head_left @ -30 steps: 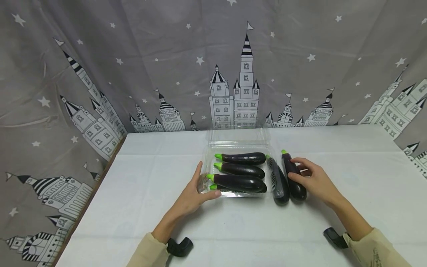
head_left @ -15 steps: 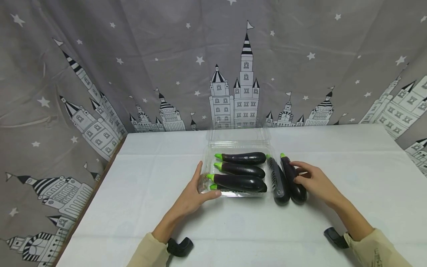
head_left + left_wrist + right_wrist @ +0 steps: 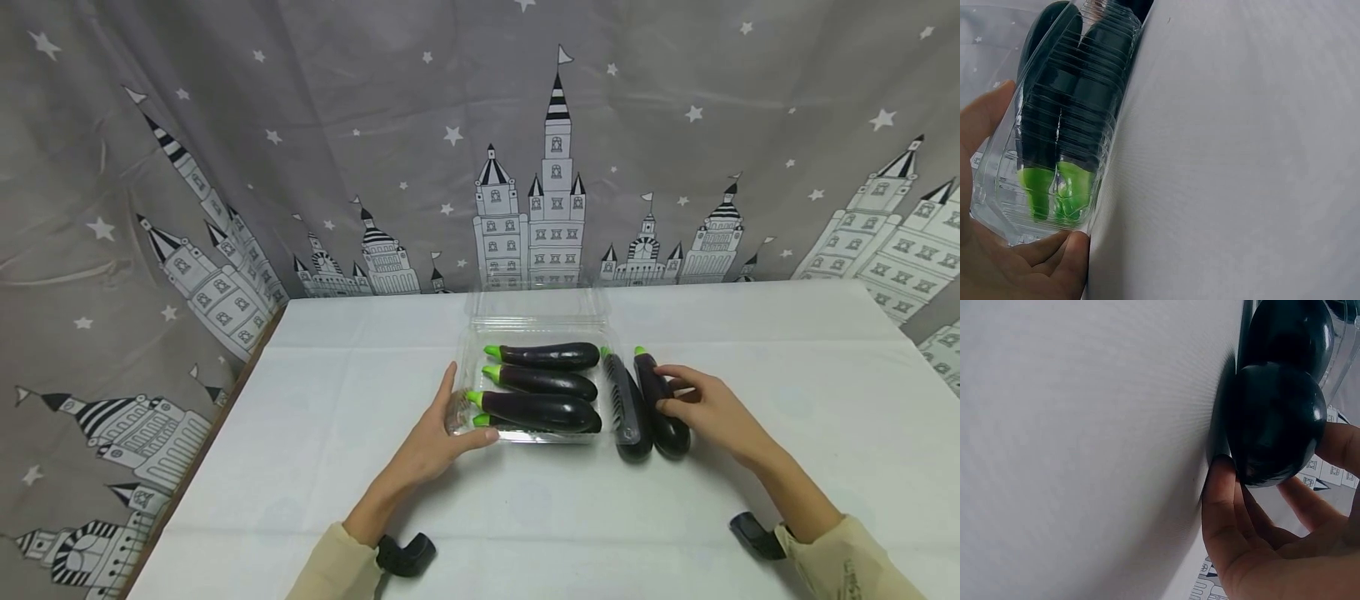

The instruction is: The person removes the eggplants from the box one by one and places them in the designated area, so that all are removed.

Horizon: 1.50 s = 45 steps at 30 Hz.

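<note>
My left hand (image 3: 431, 437) holds the near left corner of a clear plastic clamshell container (image 3: 536, 320), thumb along its front and fingers at its left side. Inside lie several dark, glossy eggplants with green stem ends, such as the front eggplant (image 3: 536, 411), which partly covers another. Just right of the box, a second eggplant (image 3: 635, 442) lies lengthwise, overlapped by the clear side wall. Beside it, my right hand (image 3: 708, 412) grips the rightmost eggplant (image 3: 669, 429) between thumb and fingers; in the right wrist view its round end (image 3: 1279, 425) shows close against the neighbouring one.
The container's clear lid (image 3: 536, 302) stands raised at the back, near the grey castle-print curtain (image 3: 375, 125). A white cloth (image 3: 540, 517) covers the table, whose left edge (image 3: 232, 400) shows. Black wrist-camera mounts (image 3: 406, 556) stick out from both sleeves.
The rightmost eggplant has shifted slightly towards me and its stem end has come down a little. My right thumb has slid right along it. The left hand and container stay put.
</note>
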### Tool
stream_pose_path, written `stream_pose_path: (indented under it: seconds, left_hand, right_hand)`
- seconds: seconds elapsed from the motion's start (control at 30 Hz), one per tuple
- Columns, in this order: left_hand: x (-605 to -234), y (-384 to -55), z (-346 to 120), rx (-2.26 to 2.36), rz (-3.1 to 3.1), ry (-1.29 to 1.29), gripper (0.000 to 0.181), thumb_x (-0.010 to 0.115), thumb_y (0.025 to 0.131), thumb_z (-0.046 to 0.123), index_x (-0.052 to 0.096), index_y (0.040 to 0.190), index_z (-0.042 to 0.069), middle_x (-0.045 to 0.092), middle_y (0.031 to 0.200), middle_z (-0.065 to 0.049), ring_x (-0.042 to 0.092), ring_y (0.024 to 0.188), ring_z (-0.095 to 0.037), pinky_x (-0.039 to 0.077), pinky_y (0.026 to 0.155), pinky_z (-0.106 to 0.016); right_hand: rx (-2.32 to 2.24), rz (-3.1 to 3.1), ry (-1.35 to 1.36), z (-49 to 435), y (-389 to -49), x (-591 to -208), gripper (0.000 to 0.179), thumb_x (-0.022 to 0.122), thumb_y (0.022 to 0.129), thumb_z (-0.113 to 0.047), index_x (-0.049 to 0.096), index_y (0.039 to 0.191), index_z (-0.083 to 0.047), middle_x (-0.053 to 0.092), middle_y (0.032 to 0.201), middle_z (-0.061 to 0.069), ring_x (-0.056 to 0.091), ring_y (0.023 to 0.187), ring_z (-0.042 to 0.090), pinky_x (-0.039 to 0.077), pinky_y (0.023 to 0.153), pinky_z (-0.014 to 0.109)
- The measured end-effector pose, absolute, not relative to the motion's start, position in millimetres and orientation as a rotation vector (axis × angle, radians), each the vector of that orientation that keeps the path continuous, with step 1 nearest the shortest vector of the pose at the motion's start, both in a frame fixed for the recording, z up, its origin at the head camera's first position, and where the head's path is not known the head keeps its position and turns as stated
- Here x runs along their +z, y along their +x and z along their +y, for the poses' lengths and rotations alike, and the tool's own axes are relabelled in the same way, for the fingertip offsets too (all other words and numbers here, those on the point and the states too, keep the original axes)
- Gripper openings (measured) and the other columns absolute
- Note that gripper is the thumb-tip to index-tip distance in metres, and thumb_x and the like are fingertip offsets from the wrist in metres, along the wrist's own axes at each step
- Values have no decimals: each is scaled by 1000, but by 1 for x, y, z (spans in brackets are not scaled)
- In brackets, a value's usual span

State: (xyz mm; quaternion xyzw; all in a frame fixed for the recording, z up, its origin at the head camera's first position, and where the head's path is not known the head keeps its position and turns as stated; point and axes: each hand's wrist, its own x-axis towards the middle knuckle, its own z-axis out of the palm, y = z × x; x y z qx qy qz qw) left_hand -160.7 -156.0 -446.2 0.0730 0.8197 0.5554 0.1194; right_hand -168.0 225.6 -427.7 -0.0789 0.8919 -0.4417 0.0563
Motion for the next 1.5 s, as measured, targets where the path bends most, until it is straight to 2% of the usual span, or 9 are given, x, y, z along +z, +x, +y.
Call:
stream_pose_path:
  seconds: [0.37,0.93,1.03,1.13,1.23,1.37,1.5]
  left_hand:
    - [-448,-161,-158,1607,2411,238,116,81,81,39,-1,160,17,32,156,-17,23,145,-37,14,113,-61]
    - [-441,-160,-153,1638,2386,228,115,81,82,35,-1,160,19,31,157,-18,22,145,-37,13,114,-60]
    - [-441,-160,-153,1630,2386,223,114,81,82,35,-1,160,19,30,157,-18,20,146,-37,12,113,-61]
    - [-441,-160,-153,1611,2398,218,115,81,82,37,-1,160,19,29,157,-18,19,146,-37,12,113,-62]
    - [-443,-161,-153,1603,2408,212,115,81,81,38,0,160,18,29,157,-18,19,146,-38,12,113,-62]
    - [-444,-162,-152,1600,2413,211,115,81,81,40,-1,160,18,30,157,-18,20,146,-38,12,113,-62]
    - [-444,-161,-152,1607,2414,212,116,81,81,40,-1,160,17,30,157,-18,21,145,-38,12,113,-61]
  right_hand:
    - [-1380,2697,-161,223,-164,-428,58,64,95,-17,42,145,2,56,124,28,61,107,40,50,78,41]
    - [-1431,2661,-169,232,-167,-426,56,60,98,-20,41,144,5,56,126,30,60,109,38,51,77,35]
    - [-1438,2667,-167,235,-167,-423,56,60,99,-21,41,145,5,53,130,31,57,114,42,51,84,41]
    - [-1422,2691,-171,237,-167,-420,57,60,99,-23,41,145,3,52,132,32,52,119,45,45,92,53]
    - [-1423,2709,-178,239,-166,-417,57,61,99,-24,41,146,2,51,133,31,49,122,48,39,96,60]
    - [-1473,2715,-207,240,-167,-412,55,61,99,-20,43,144,5,50,136,31,48,123,46,37,100,59]
    - [-1494,2741,-238,239,-168,-408,52,60,99,-18,44,142,6,49,138,29,48,125,42,38,103,52]
